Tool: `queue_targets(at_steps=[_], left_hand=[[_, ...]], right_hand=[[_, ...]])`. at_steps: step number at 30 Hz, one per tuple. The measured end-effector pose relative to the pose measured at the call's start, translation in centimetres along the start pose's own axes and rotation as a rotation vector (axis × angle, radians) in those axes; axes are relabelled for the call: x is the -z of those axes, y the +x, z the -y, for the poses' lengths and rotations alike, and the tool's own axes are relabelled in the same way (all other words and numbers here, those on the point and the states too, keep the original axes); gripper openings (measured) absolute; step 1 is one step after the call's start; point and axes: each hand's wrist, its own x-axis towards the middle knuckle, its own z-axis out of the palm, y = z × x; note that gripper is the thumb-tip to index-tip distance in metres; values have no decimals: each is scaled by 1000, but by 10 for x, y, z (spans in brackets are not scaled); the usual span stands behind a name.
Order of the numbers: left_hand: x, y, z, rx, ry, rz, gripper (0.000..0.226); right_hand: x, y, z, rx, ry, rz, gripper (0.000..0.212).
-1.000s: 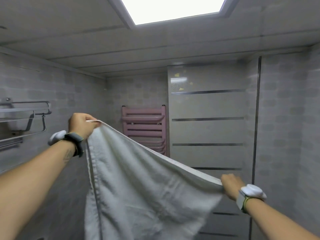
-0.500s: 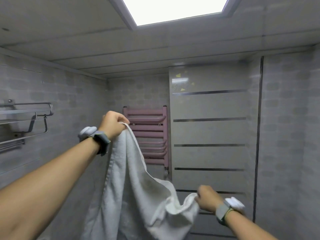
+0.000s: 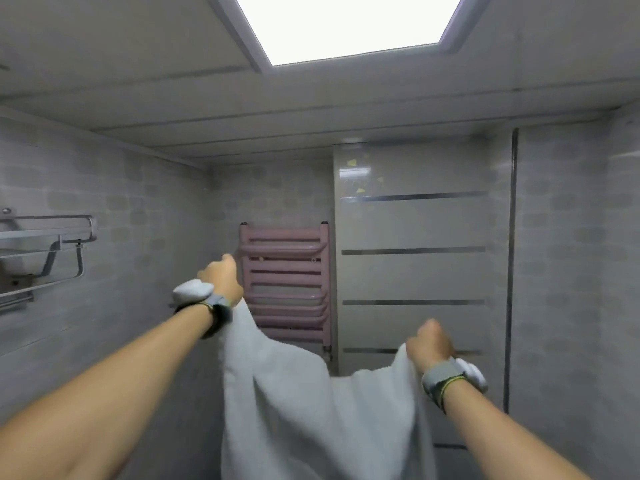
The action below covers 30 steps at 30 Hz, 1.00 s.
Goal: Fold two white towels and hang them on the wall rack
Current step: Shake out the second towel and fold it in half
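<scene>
Both hands gripping towel (image 3: 311,410) top edge: left hand (image 3: 221,278) higher, right hand (image 3: 429,344) lower, right. Towel sags between them, hangs down centre. Rack (image 3: 48,251) on left wall, well apart from towel.

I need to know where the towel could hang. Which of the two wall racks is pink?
The pink rack is the ladder-shaped one on the far wall, behind the left hand. The other, the metal rack on the left wall, is silver.
</scene>
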Motion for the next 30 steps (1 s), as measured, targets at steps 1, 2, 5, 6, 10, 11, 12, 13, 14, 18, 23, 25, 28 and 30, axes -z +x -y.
queue_targets(at_steps=[1,2,5,6,10,11,12,13,14,18,23,25,28,30], left_hand=[[-6,-4,-2,-11,56,7,26],[-11,-7,-6,-41,52,22,24],[-15,-12,-32,-136,-136,108,15],[-15,-15,-43,-162,-238,157,17],[-11,-32,-89,-281,-530,386,32],[-11,-38,-98,-320,-552,410,32],[-11,-42,-107,-359,-568,429,31],[-12,-45,-112,-390,-581,446,30],[-12,-48,-119,-423,-586,455,28],[-12,-50,-124,-547,-423,439,26],[-8,-59,-118,-670,-342,476,40],[-12,-64,-118,-639,-303,323,45],[-19,-66,-113,-588,-343,181,39],[-21,-62,-103,-528,-466,160,37]], right_hand=[[2,0,-2,-43,35,-45,19],[5,-4,1,-46,62,-37,18],[5,-8,26,43,113,28,11],[4,-13,34,65,158,74,14],[16,-41,68,52,586,341,25],[21,-47,74,63,640,372,25],[26,-50,78,69,688,382,25],[26,-53,81,64,738,390,25],[27,-54,83,43,783,381,25],[21,-60,87,-58,893,354,26],[18,-63,92,-51,954,309,27],[16,-66,93,38,960,357,26],[22,-62,92,215,857,442,18],[33,-50,83,364,768,439,14]])
